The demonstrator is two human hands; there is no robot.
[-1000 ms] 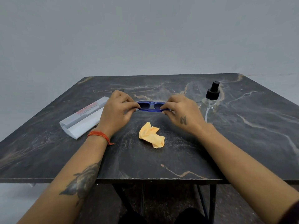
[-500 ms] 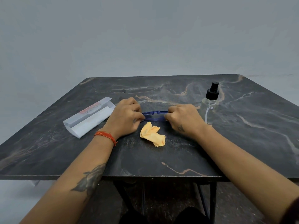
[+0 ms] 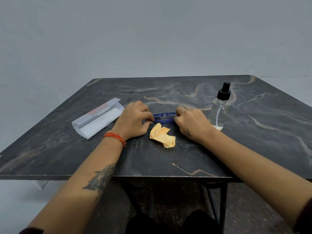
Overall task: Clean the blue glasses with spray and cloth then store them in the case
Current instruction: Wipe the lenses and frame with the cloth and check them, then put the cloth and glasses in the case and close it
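Note:
The blue glasses (image 3: 163, 117) lie low on the dark marble table (image 3: 168, 154), front frame showing between my hands. My left hand (image 3: 135, 120) grips the frame's left end and my right hand (image 3: 190, 121) grips its right end; both temples are hidden under the hands. A crumpled orange cloth (image 3: 162, 135) lies just in front of the glasses, untouched. The clear spray bottle (image 3: 220, 109) with a black nozzle stands upright to the right of my right hand. The white case (image 3: 97, 119) lies open to the left of my left hand.
The table's front edge (image 3: 152, 176) runs across the view, with black metal legs below it. A plain grey wall stands behind the table.
Both hands have lowered the glasses from a raised position down to the tabletop, closer to the cloth. The lenses now face away, and the frame shows edge-on.

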